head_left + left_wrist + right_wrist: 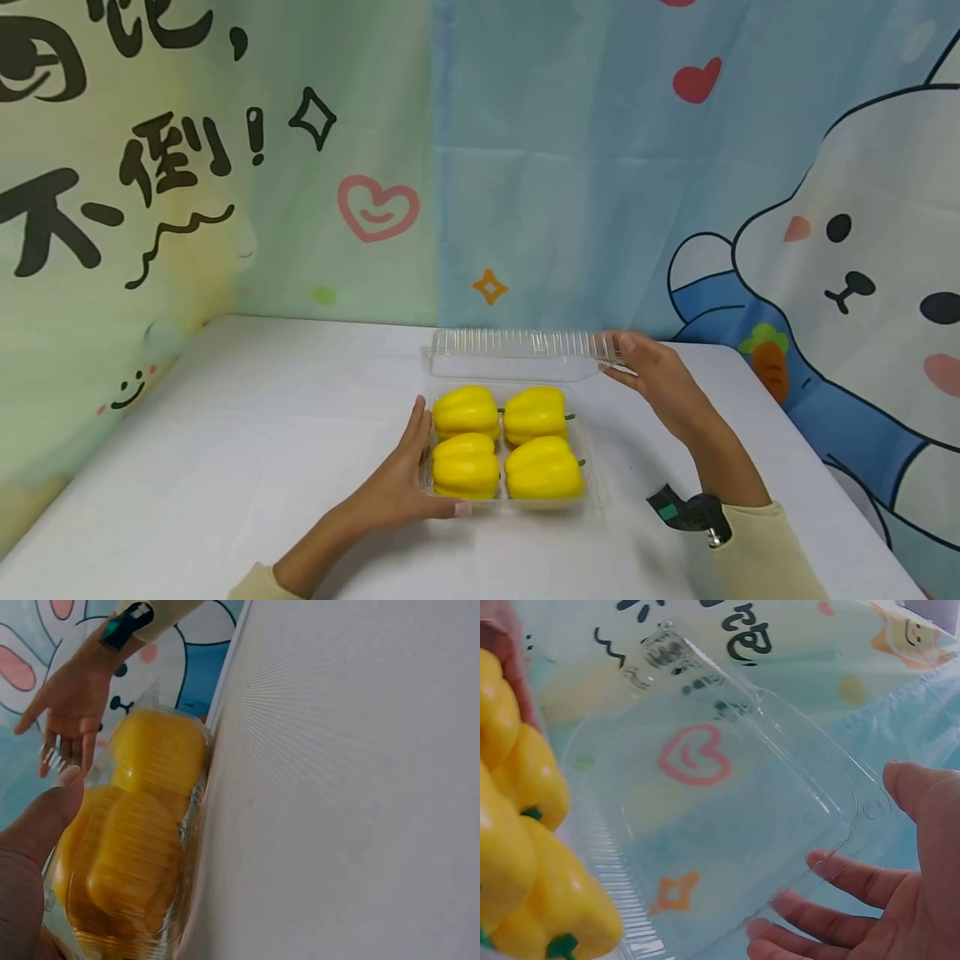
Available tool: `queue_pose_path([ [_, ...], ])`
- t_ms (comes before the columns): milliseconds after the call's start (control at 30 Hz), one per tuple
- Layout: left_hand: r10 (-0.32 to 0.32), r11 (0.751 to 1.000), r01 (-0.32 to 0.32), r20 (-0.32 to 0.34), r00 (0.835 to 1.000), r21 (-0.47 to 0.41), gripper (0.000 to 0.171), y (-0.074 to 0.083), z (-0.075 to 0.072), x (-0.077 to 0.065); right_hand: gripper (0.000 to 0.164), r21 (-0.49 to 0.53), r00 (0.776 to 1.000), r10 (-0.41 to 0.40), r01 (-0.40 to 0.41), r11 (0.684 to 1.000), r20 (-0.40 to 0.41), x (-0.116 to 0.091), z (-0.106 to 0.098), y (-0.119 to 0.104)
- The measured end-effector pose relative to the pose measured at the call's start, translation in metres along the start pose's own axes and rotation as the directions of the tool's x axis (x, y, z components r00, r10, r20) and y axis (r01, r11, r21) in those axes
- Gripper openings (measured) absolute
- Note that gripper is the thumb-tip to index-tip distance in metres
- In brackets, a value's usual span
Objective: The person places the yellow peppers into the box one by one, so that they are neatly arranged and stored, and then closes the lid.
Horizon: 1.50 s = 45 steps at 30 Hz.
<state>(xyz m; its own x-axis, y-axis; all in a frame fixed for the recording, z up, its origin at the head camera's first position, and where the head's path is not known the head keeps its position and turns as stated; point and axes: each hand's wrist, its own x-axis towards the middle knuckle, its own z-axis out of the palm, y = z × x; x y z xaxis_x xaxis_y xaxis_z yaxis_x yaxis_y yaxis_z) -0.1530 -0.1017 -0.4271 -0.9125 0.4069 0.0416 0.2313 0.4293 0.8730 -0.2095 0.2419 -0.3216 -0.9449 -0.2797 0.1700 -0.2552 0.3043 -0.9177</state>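
Several yellow bell peppers [544,468] with green stems sit in two rows in a clear plastic container [551,503], whose hinged lid [517,343] is raised at the back. My left hand [420,475] holds the container by its left side, thumb along the front rim and fingers toward the back corner. Seen from the left wrist, the thumb [56,810] lies at the rim, while the other fingers are mostly hidden. At the lid's right end is my right hand [656,379]. Its fingers [825,919] are extended and spread, tips touching the lid's edge, with the thumb [915,787] near the corner.
The container stands on a white table [187,467]. Behind the table hangs a printed curtain [555,183] with hearts, lettering and a rabbit. A black strap [693,512] is around the right wrist, over the sleeve's end.
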Motion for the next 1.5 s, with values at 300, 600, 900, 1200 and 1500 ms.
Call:
queue_pose_path([
  [300, -0.016, 1.000, 0.016, 0.004, 1.000, -0.023, 0.136, 0.000, -0.003, -0.001, 0.051, -0.197, 1.000, 0.011, -0.006, 0.980, 0.025, -0.014, 0.001, 0.000],
  [600, -0.030, 0.996, 0.034, 0.042, 0.999, -0.079, 0.137, 0.004, -0.005, -0.001, 0.048, -0.255, 0.996, 0.036, -0.013, 0.967, 0.084, -0.033, 0.001, 0.004],
  [900, -0.032, 0.972, 0.051, 0.086, 0.996, -0.231, 0.126, 0.016, -0.021, -0.003, 0.049, -0.283, 0.979, -0.150, 0.183, 0.941, 0.134, -0.048, 0.002, 0.022],
  [1200, -0.005, 0.990, 0.014, 0.062, 0.998, -0.138, 0.123, 0.020, -0.030, -0.008, 0.057, -0.339, 0.965, -0.183, 0.239, 0.910, 0.189, -0.063, 0.009, 0.030],
  [1500, 0.007, 0.994, 0.005, 0.107, 0.994, -0.113, 0.120, 0.022, -0.028, -0.009, 0.065, -0.429, 0.957, -0.216, 0.282, 0.858, 0.196, -0.079, 0.015, 0.038],
])
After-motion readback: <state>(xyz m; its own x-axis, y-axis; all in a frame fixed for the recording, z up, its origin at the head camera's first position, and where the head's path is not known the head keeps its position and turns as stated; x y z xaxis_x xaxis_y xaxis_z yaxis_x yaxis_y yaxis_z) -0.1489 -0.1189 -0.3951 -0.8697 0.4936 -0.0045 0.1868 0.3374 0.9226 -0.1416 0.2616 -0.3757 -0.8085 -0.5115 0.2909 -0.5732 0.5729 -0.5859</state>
